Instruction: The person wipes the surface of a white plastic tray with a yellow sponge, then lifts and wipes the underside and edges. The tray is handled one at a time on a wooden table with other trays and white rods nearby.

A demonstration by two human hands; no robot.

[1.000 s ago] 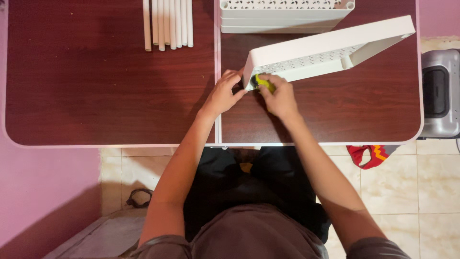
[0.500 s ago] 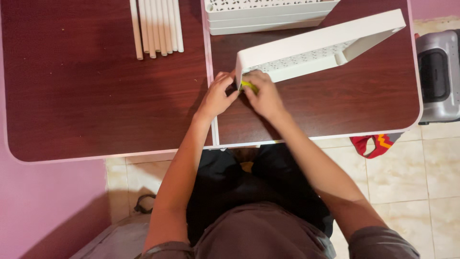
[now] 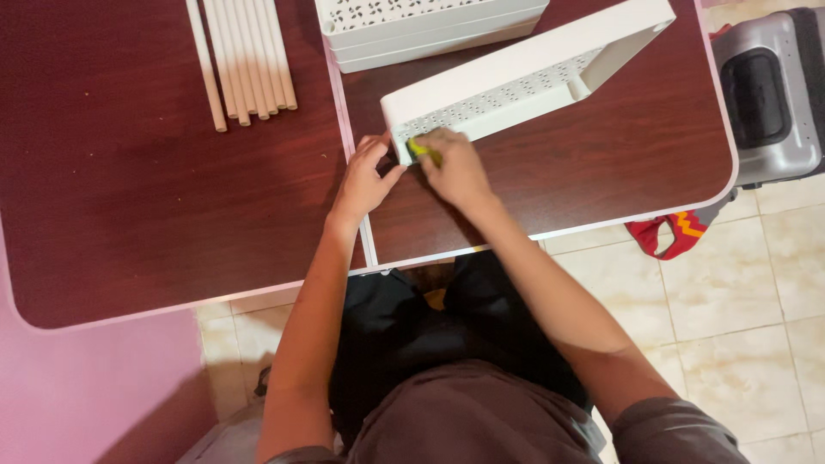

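Your left hand (image 3: 365,176) steadies the tilted white perforated plastic tray (image 3: 516,77) at its near corner on the dark wooden table (image 3: 155,198); your right hand (image 3: 455,167) pinches a small yellow-green piece (image 3: 419,150) there, seemingly fitting it; firm, square pressure comes next.

White tubes (image 3: 243,58) lie side by side at the far left of the dark wood bench (image 3: 155,198), near stacked white perforated trays (image 3: 430,26). On the tiled floor (image 3: 730,283): a grey case (image 3: 765,94) and a red cloth (image 3: 675,236) just beside the bench's right edge
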